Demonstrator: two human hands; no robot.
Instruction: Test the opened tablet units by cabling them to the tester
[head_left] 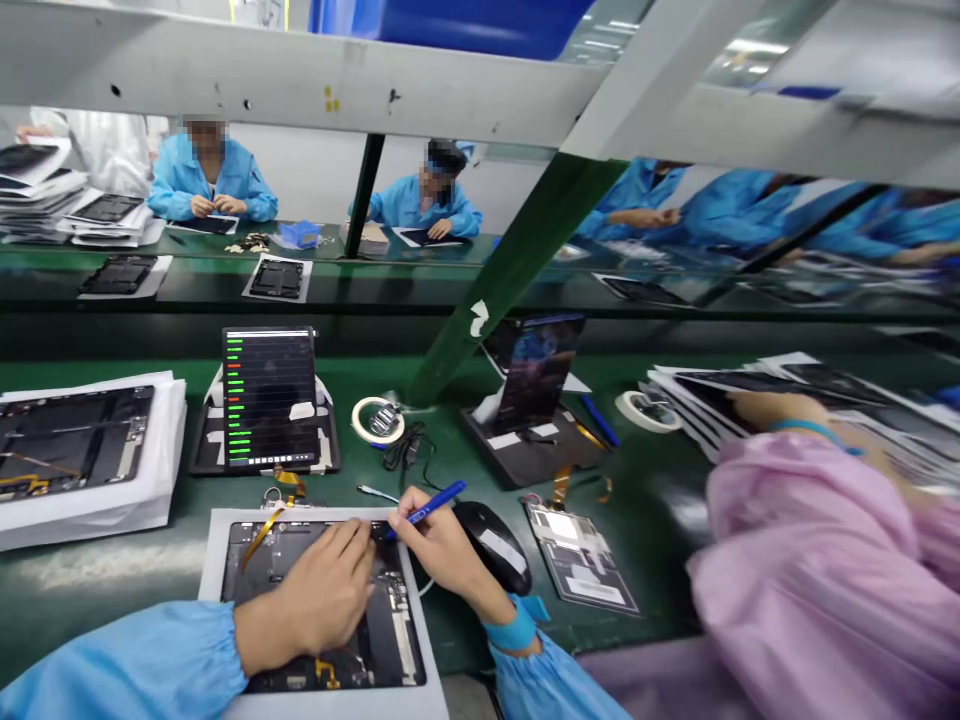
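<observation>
My left hand (315, 590) lies on an opened tablet housing (300, 550), its fingers resting on the dark inner frame and holding nothing that I can see. The housing sits on a white sheet (322, 695), with a yellow flex cable (262, 535) across its upper left. My right hand (442, 545) grips a blue pen (431, 505), whose tip points down at the housing near my left fingertips. Just right of that hand is a black computer mouse (491, 545).
A lit tablet (270, 400) showing green and red bars stands on a dark stand. Tape rolls (379, 420) and a stack of tablet housings (82, 450) lie on the green bench. A co-worker's pink sleeve (810, 560) fills the right; other workers sit opposite.
</observation>
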